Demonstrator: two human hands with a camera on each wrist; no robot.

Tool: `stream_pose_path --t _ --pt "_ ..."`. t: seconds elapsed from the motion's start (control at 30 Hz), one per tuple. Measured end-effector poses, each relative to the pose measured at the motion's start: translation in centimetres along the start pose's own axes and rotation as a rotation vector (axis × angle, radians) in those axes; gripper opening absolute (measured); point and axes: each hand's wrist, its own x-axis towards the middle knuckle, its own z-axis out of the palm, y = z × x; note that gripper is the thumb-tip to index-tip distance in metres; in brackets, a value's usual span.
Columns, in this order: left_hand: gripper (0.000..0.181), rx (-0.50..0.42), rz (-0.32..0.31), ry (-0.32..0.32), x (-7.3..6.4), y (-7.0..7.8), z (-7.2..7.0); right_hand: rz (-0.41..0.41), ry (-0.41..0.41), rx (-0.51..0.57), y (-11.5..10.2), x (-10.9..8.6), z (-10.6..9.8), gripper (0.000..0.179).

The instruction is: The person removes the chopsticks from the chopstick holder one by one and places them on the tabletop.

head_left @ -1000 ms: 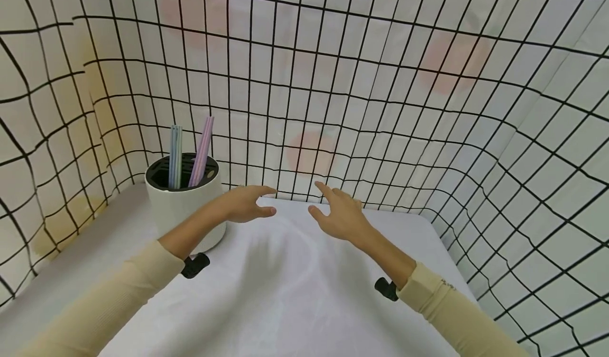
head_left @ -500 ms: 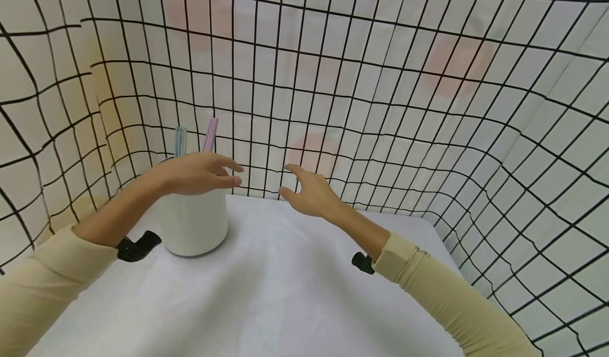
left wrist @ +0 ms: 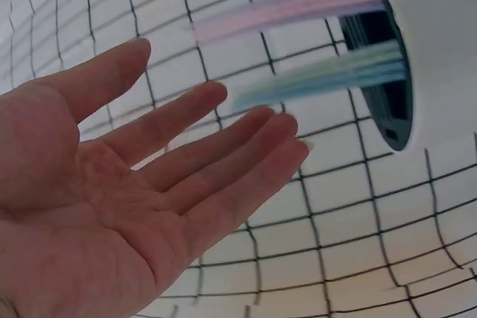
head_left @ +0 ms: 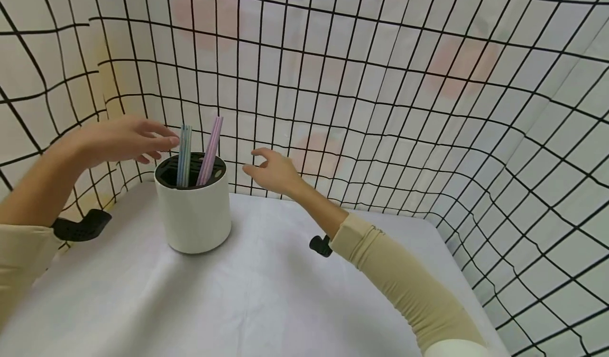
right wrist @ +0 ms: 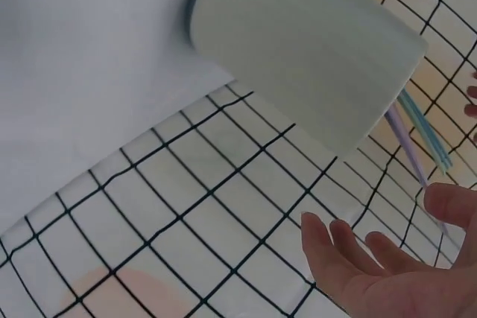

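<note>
A white cylindrical holder point(head_left: 195, 219) with a black slotted top stands at the left of the table. From it rise a bundle of blue and green sticks point(head_left: 184, 156) and a leaning bundle of pink-purple sticks point(head_left: 210, 150). My left hand point(head_left: 123, 140) is just left of the blue-green bundle, fingertips close to it. In the left wrist view its palm shows, fingers extended and holding nothing. My right hand point(head_left: 276, 172) hovers right of the holder with thumb and fingers spread. The right wrist view shows those fingers point(right wrist: 320, 251) loosely bent with nothing between them.
A black wire grid point(head_left: 333, 82) encloses the back and both sides, with pale cloth behind it. White cloth point(head_left: 285, 283) covers the table. Each wrist carries a small black camera, such as the left camera point(head_left: 83, 226).
Both hands have moved left. My left hand has passed over the holder to its far left side and risen; my right hand has come nearer the holder from the right.
</note>
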Motion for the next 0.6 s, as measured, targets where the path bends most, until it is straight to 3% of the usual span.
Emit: stream_pose_path --t 0.13,0.33,0.6 --pt "0.073 -0.059 -0.042 0.013 0.8 -2.3 0.2 0.038 0.018 0.096 -0.7 1.1 1.5 0.052" --pt "0.076 -0.157 -0.1 0.052 2.1 -5.7 1.7 0.09 0.06 0.201 -1.3 2.2 3.9 0.05" --pt "0.074 -0.358 -0.13 -0.017 3.4 -8.5 3.7 0.136 0.092 0.297 -1.7 3.1 6.4 0.049"
